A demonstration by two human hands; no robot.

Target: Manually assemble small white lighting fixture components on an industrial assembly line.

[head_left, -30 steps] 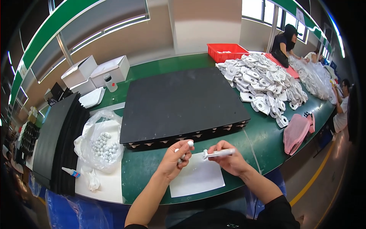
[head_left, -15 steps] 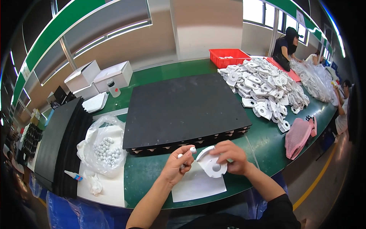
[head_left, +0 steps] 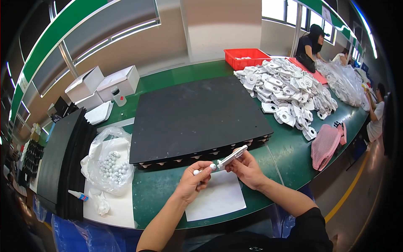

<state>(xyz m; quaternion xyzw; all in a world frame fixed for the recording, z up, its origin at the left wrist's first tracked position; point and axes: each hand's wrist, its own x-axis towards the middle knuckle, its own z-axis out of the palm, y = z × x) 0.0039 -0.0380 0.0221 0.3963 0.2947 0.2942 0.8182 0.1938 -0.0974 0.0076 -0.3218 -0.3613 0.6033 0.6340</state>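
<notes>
My left hand [head_left: 193, 184] is closed on small white balls: one ball [head_left: 213, 166] is pinched at the fingertips, and another shows against the curled fingers. In my right hand [head_left: 247, 171] is a flat white plastic part [head_left: 232, 157], gripped by its edge and tilted so its thin side shows. The part's lower left end is right beside the pinched ball; whether they touch I cannot tell. Beneath both hands a white sheet of paper [head_left: 216, 199] lies on the green table [head_left: 159, 197].
A stack of black boards [head_left: 197, 117] lies ahead, with a heap of white plastic parts [head_left: 289, 90] and a red bin [head_left: 247, 59] to its right. Leftward are a clear bag of white balls [head_left: 112, 168], a glue bottle [head_left: 78, 195] and more black sheets [head_left: 58, 159]. A pink mesh bag [head_left: 325, 147] lies right.
My right hand has turned the white part from face-up to edge-on and raised it. Its end is now beside the ball in my left hand, which has hardly moved.
</notes>
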